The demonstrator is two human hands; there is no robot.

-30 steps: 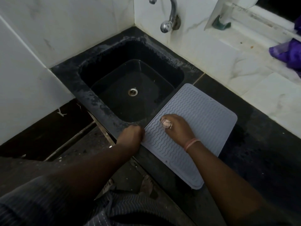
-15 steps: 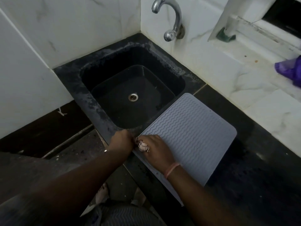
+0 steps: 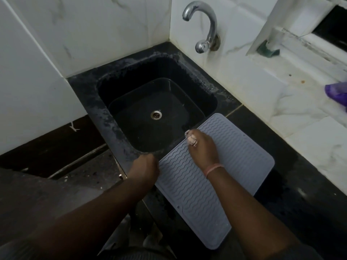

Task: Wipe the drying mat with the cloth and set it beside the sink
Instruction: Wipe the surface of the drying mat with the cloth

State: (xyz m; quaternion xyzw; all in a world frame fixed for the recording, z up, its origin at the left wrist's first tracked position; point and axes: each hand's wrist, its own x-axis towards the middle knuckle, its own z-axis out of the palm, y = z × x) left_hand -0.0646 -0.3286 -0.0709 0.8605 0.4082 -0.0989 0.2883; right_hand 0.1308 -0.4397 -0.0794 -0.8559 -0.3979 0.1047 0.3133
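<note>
Gripping a small wad of pale cloth (image 3: 191, 139), the right hand (image 3: 203, 149) presses it down on the grey drying mat (image 3: 234, 166), at the mat's edge nearest the sink (image 3: 105, 117). Its fingers are curled round the cloth, of which only a crumpled bit shows past the knuckles. A pink band (image 3: 214, 168) sits on that wrist.

The left hand (image 3: 145, 168) lies just beside the right one, at the mat's near-left corner, its fingers curled under at the mat's edge; whether they pinch the mat or only rest against it cannot be told, since the back of the hand hides them.

Under both hands the mat lies flat on the black tabletop (image 3: 300, 184), with its wavy ribs up. Its long side runs along the sink's right rim, and its near end juts past the tabletop's front edge.

Beyond the hands the sink basin is dark, with a metal drain (image 3: 156, 115) in its floor. A chrome tap (image 3: 204, 29) comes out of the white tiled wall above it. Far right of the right hand, something purple (image 3: 337, 94) lies on the pale ledge.
</note>
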